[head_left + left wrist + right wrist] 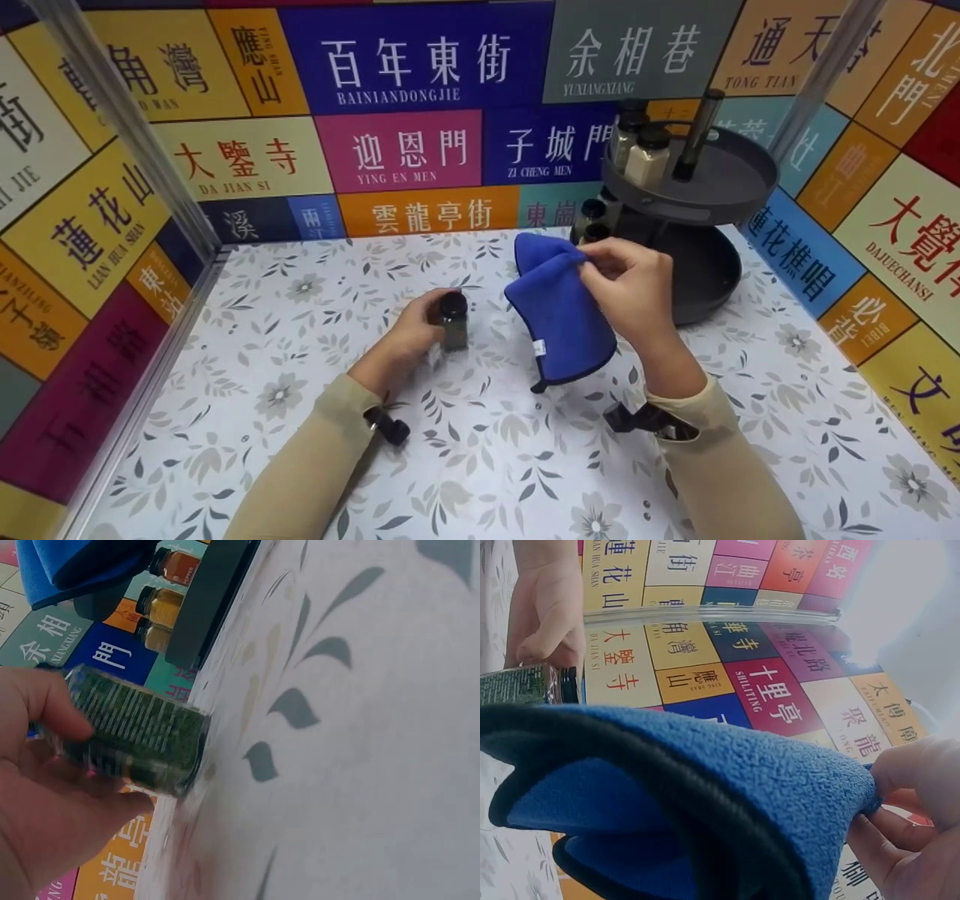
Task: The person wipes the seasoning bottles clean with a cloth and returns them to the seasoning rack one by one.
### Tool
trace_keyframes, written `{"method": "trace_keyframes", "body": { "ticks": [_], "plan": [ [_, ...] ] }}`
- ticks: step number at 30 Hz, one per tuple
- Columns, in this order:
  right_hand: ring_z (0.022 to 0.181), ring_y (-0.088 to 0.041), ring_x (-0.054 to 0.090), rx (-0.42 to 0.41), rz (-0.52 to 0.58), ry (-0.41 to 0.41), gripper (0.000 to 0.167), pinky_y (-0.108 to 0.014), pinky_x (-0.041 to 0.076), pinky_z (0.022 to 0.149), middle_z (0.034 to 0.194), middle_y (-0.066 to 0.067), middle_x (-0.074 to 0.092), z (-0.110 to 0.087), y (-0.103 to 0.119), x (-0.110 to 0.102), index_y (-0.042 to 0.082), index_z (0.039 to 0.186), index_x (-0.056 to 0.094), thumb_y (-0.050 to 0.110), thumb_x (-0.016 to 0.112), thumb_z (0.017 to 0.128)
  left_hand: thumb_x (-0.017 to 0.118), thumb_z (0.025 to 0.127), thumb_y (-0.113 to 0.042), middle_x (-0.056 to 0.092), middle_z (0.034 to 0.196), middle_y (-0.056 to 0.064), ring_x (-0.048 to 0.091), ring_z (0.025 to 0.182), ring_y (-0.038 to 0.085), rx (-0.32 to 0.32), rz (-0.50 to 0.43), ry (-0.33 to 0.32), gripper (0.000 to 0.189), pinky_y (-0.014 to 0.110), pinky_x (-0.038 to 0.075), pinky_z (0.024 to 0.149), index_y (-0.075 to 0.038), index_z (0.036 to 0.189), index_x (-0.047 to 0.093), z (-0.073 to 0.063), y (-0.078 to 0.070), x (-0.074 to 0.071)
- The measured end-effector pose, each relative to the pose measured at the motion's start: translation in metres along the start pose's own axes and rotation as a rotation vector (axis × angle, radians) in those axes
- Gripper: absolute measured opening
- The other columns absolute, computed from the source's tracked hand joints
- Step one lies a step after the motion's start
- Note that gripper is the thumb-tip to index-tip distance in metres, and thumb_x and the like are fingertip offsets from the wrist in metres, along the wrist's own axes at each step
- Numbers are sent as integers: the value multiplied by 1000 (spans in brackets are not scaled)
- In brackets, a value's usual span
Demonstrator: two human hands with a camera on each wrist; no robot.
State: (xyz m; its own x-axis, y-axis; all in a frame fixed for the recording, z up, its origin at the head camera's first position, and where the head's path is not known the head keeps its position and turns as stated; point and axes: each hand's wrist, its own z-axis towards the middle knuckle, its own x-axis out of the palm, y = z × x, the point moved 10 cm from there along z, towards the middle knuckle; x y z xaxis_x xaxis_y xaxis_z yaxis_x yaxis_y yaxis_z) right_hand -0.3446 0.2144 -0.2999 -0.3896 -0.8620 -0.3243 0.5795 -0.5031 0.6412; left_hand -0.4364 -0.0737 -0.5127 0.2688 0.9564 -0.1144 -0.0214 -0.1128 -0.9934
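My left hand [411, 330] grips a small glass spice jar [454, 326] with a black lid, held upright over the left-middle of the table. In the left wrist view the jar [142, 731] shows a dark green filling and white print; whether its base touches the tabletop I cannot tell. To the right of it, my right hand [636, 289] pinches a blue cloth [566, 315] with black edging near one corner. The cloth hangs down in folds, apart from the jar. Up close in the right wrist view, the cloth [780, 780] bulges from between thumb and fingers.
A dark two-tier round stand [694, 206] is at the back right, partly behind my right hand. Its upper tier carries jars [646, 159] and a tall dark cylinder [701, 135]; more jars [166, 607] sit on the lower tier. Sign-covered walls [412, 67] enclose the flower-patterned tabletop [480, 450].
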Motion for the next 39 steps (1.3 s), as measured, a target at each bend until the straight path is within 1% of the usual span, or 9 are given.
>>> {"method": "trace_keyframes", "body": {
  "ticks": [3,8,10,17,23,27,33,36,39],
  "plan": [
    [69,3,69,4,-1,14,18,-11,54,65,87,-8,81,-1,0,4,7,96,86,-5,77,85,52,69,27,70,131,11,64,120,22,45,28,20,82,37,47,112,-4,144,62,-1,-4,3],
    [69,3,69,9,0,34,17,-11,55,65,87,-8,81,-2,2,10,7,96,85,-4,77,85,70,73,19,74,113,9,68,106,20,45,87,53,58,34,52,103,-1,127,69,-2,-5,7],
    [70,2,70,6,-3,39,17,-11,55,66,87,-7,81,-3,2,12,7,96,85,-3,77,86,75,74,15,74,111,9,70,106,21,31,94,58,53,36,53,104,0,124,69,-3,-5,9],
    [71,0,70,-2,-11,60,16,-11,55,67,88,-7,81,-5,2,18,8,96,85,-3,77,86,74,71,16,73,116,12,68,112,25,-25,27,13,55,39,54,105,-2,123,68,-6,-2,12],
    [69,-5,69,11,-13,77,16,-12,53,65,86,-5,80,-7,0,21,9,95,85,-2,78,87,77,72,16,74,111,12,69,104,23,-13,55,-15,50,36,56,101,-1,118,68,-9,-6,18],
    [69,-3,69,20,-2,82,18,-12,53,65,85,-6,80,-9,-3,24,10,95,85,-3,77,86,78,72,9,72,98,4,68,92,15,57,77,-32,42,27,57,90,2,113,70,-11,-27,19],
    [70,-3,68,91,34,80,16,-16,52,64,86,-8,80,-14,-13,36,10,97,85,-1,78,88,81,78,-1,68,90,1,67,82,13,200,-112,-26,31,26,58,77,1,108,72,-34,-81,24],
    [74,-6,72,178,184,116,13,-19,58,66,89,-11,80,-20,-20,51,5,99,83,-2,77,90,83,80,-5,66,89,-1,62,81,13,254,-120,-38,30,26,54,76,-3,109,73,-47,-100,29],
    [79,-10,75,271,381,167,11,-25,63,70,92,-12,79,-30,-21,69,-4,101,79,-6,76,91,85,82,-10,61,86,-2,58,82,14,297,-47,-59,31,26,51,78,-4,110,73,-56,-111,36]
  ]
}}
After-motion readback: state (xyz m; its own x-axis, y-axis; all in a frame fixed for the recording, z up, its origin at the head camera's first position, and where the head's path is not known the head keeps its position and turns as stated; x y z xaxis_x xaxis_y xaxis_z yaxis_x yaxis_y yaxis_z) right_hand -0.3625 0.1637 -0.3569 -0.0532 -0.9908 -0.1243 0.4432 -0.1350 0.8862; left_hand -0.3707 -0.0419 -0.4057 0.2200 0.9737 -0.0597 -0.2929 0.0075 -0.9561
